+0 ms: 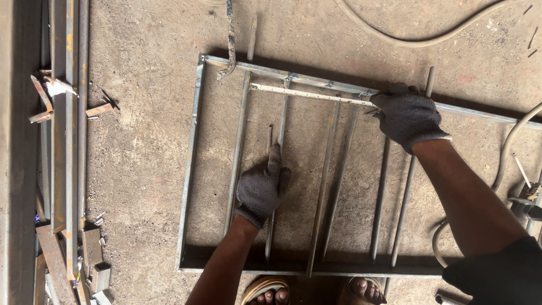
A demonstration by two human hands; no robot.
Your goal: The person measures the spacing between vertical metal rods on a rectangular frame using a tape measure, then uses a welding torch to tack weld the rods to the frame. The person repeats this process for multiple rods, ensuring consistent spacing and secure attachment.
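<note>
The gloved left hand (262, 189) is closed around a thin steel rod (276, 169) lying inside the rectangular metal frame (195, 113) on the concrete floor (141, 169). The gloved right hand (407, 117) pinches a measuring tape (310, 94) stretched flat along the frame's far rail. Other loose rods (327, 181) lie across the frame between the hands.

Grey knitted gloves on left hand (261, 189) and right hand (407, 117), black sleeve (502, 271), sandals (268, 289).

Even daylight, bright but soft; the metal frame (195, 169) throws dark shadows along its bars, everything sharp, no glare.
</note>
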